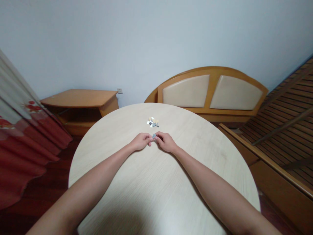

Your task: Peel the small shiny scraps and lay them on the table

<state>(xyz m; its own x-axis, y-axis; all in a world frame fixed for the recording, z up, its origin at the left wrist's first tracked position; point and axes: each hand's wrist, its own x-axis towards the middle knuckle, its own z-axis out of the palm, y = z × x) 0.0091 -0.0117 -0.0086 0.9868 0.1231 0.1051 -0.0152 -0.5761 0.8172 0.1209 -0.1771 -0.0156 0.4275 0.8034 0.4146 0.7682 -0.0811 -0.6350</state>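
Between the fingertips of both hands is a small grey-blue piece (154, 135), too small to name more exactly. My left hand (142, 141) pinches it from the left, thumb and fingers pressed together. From the right, my right hand (166, 141) grips it in the same kind of pinch. Just beyond the hands lies a small loose pile of pieces (153, 122) in white, tan, grey and dark grey. Their exact kind cannot be made out. Both forearms reach in over the table from the near side.
The round pale wooden table (151, 182) fills the middle of the view. A low wooden cabinet (83, 98) stands behind it at left, near a curtain (26, 140). A padded headboard (212, 91) leans at the back wall. Slatted wooden boards (286, 124) stand at right.
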